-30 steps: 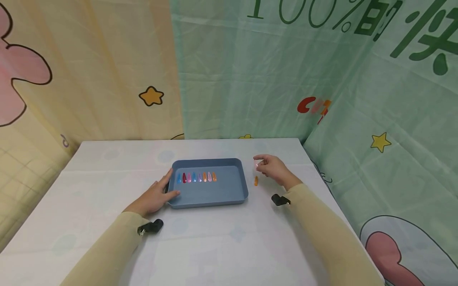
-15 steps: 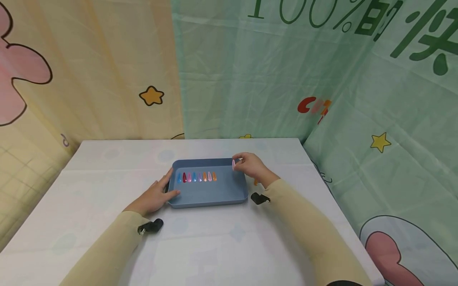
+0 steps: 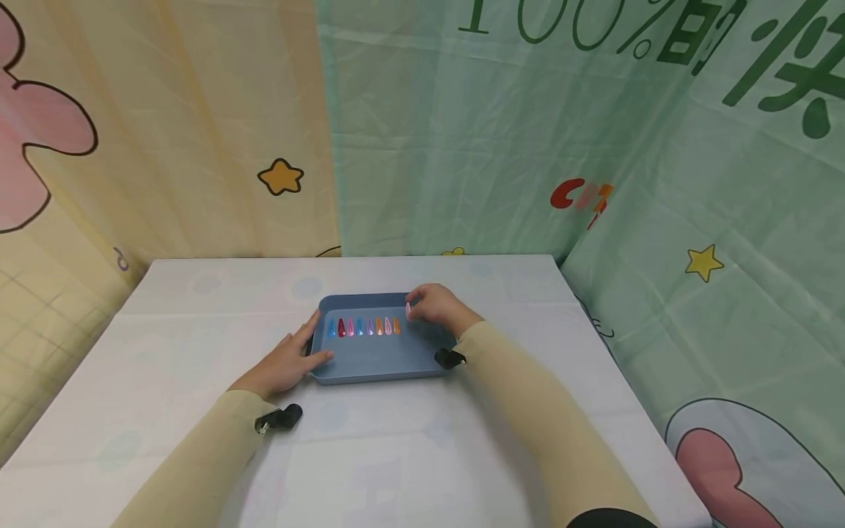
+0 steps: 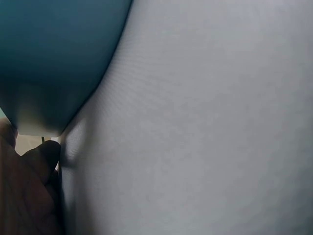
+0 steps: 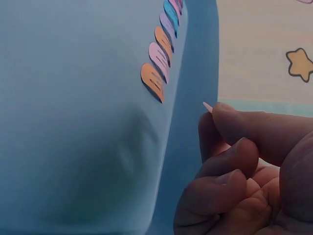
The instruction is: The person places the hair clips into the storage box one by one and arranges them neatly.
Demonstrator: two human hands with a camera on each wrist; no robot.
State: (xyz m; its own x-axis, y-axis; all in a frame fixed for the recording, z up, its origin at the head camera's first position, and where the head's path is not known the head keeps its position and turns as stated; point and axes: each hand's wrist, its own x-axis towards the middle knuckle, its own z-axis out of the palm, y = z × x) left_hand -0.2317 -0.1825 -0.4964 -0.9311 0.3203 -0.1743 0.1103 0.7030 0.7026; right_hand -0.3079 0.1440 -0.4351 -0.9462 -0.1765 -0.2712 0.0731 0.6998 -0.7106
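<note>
A blue-grey tray lies on the table. Across its left half runs a row of several small snap hair clips, from a blue one at the left past a red clip to an orange clip. My right hand is over the tray, right of the row, pinching a light pink hair clip between thumb and index finger; only its tip shows in the right wrist view. My left hand rests against the tray's left side, fingers extended along it and thumb over the rim.
The table has a white cloth. Printed curtains hang behind it and at the sides. Each wrist bears a small black camera.
My right hand has carried the pink hair clip leftward from beside the tray to above it. The orange clip on the table at right is now hidden behind my arm. My left hand stays put.
</note>
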